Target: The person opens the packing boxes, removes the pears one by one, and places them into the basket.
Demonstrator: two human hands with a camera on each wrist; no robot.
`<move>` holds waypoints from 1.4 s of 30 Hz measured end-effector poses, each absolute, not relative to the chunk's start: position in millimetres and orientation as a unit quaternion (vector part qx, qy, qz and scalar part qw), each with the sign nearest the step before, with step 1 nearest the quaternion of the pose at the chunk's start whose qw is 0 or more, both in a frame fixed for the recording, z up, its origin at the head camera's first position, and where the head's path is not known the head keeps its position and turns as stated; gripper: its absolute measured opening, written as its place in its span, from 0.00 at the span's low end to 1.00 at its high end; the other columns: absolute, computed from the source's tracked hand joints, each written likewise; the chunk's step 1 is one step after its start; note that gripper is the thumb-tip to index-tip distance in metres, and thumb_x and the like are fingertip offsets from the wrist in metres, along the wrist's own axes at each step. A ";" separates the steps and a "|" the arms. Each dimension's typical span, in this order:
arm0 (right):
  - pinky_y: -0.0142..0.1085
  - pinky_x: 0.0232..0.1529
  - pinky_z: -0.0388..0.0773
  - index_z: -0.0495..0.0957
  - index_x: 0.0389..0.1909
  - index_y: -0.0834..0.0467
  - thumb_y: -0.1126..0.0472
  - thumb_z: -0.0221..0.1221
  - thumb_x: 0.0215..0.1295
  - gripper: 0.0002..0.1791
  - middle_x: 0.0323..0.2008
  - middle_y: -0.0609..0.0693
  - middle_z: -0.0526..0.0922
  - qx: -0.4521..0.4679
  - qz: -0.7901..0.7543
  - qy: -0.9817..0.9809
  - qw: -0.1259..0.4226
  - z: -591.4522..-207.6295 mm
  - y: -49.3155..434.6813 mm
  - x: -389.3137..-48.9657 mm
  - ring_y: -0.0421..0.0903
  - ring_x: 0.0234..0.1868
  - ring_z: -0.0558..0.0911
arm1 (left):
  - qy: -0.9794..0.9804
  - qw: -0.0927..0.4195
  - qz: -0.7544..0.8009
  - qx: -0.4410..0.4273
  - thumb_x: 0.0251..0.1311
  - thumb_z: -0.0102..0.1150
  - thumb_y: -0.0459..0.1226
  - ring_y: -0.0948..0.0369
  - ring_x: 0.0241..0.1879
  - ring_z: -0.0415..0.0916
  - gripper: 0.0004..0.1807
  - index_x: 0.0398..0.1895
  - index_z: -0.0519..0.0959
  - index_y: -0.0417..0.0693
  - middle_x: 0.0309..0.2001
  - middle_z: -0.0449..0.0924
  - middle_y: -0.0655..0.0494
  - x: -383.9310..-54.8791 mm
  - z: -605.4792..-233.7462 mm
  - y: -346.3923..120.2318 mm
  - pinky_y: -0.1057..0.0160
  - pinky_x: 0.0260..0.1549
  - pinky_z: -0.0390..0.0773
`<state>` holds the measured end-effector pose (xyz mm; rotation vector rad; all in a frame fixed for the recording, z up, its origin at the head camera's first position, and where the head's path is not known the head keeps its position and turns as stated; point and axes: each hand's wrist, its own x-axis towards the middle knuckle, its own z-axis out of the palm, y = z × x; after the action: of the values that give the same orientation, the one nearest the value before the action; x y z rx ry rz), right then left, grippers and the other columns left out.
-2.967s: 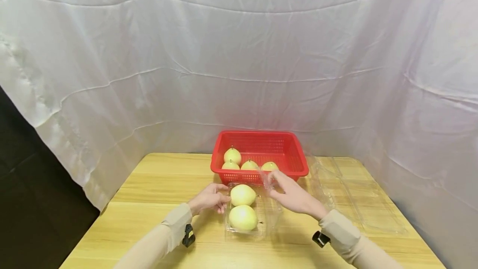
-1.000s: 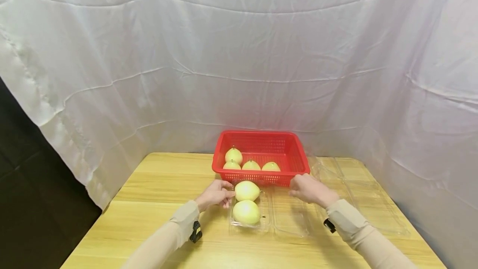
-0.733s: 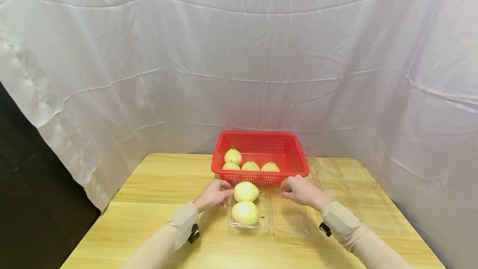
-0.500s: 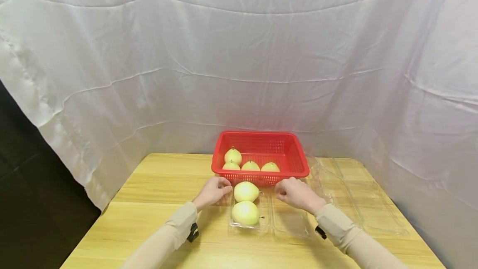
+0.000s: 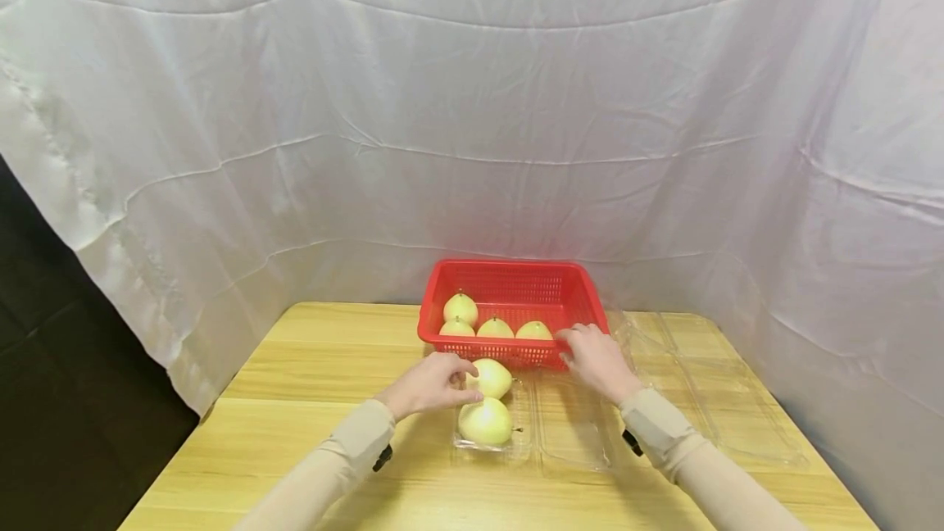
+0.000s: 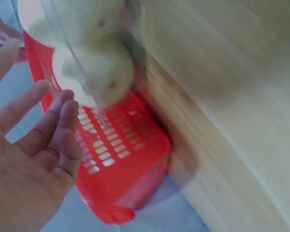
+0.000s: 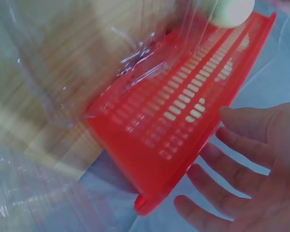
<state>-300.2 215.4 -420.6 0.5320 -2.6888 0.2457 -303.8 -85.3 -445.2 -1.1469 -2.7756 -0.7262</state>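
Note:
Two yellow pears [image 5: 485, 421] lie one in front of the other in a clear plastic clamshell box [image 5: 525, 441], whose lid [image 5: 578, 441] is folded out flat to the right. My left hand [image 5: 429, 388] hovers at the left side of the pears, its fingertips overlapping them in the head view. In the left wrist view its fingers [image 6: 26, 108] are loosely bent with nothing between them. My right hand [image 5: 599, 360] reaches over the front right rim of a red plastic basket [image 5: 516, 351]. Its fingers [image 7: 227, 169] are spread and hold nothing in the right wrist view.
Inside the basket, several more pears [image 5: 496, 328] sit along the front and left. Other clear plastic boxes [image 5: 708, 383] lie on the right of the wooden table [image 5: 310, 359]. A pale curtain [image 5: 472, 146] hangs behind the table.
The lid has swung down to the right and my right hand has let it go. That hand has since risen toward the basket rim. My left hand has shifted from the box's side over the pears.

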 end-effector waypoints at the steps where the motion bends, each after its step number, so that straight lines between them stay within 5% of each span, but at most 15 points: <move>1: 0.52 0.33 0.79 0.84 0.41 0.58 0.65 0.66 0.56 0.11 0.35 0.53 0.85 0.183 0.091 -0.961 0.187 -419.7 217.5 -301.7 0.55 0.38 0.83 | -0.898 0.018 -0.220 -0.380 0.57 0.65 0.55 0.62 0.36 0.80 0.26 0.50 0.82 0.46 0.35 0.84 0.56 -301.8 -443.4 -83.2 0.67 0.37 0.78; 5: 0.52 0.34 0.80 0.85 0.38 0.57 0.66 0.64 0.58 0.07 0.35 0.52 0.87 0.165 0.103 -0.967 0.164 -417.0 225.7 -308.4 0.54 0.38 0.85 | -0.906 0.008 -0.160 -0.392 0.56 0.63 0.59 0.64 0.36 0.78 0.30 0.55 0.80 0.49 0.38 0.84 0.56 -293.1 -440.8 -73.7 0.66 0.38 0.77; 11: 0.52 0.35 0.81 0.86 0.36 0.57 0.65 0.65 0.59 0.05 0.34 0.50 0.88 0.162 0.120 -0.970 0.136 -414.7 231.1 -315.1 0.53 0.37 0.86 | -0.916 -0.016 -0.129 -0.380 0.54 0.62 0.64 0.70 0.22 0.67 0.35 0.57 0.80 0.51 0.22 0.74 0.64 -285.9 -441.0 -64.1 0.71 0.31 0.73; 18: 0.52 0.35 0.80 0.86 0.34 0.57 0.64 0.65 0.59 0.03 0.32 0.49 0.88 0.149 0.117 -0.975 0.121 -411.0 229.4 -313.9 0.52 0.36 0.86 | -0.924 -0.034 -0.078 -0.373 0.54 0.58 0.66 0.65 0.45 0.80 0.33 0.57 0.79 0.57 0.49 0.83 0.64 -276.0 -442.1 -51.1 0.63 0.48 0.78; 29: 0.52 0.33 0.80 0.86 0.31 0.57 0.64 0.65 0.59 0.02 0.30 0.49 0.87 0.145 0.108 -0.976 0.119 -412.3 227.1 -314.9 0.52 0.34 0.86 | -0.944 -0.067 -0.063 -0.317 0.52 0.60 0.66 0.58 0.45 0.81 0.37 0.61 0.76 0.58 0.47 0.84 0.55 -262.6 -442.0 -32.6 0.57 0.49 0.78; 42: 0.52 0.35 0.81 0.86 0.33 0.57 0.64 0.65 0.59 0.03 0.32 0.51 0.88 0.136 0.102 -0.979 0.115 -410.7 226.9 -314.5 0.55 0.36 0.86 | -0.949 0.004 -0.117 -0.293 0.44 0.67 0.62 0.63 0.34 0.78 0.31 0.47 0.81 0.56 0.35 0.84 0.62 -263.2 -459.0 -24.8 0.56 0.40 0.76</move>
<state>-314.5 226.9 -410.7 0.3979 -2.8682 0.2979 -263.2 -24.8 -459.0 -0.9197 -2.9739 -0.3653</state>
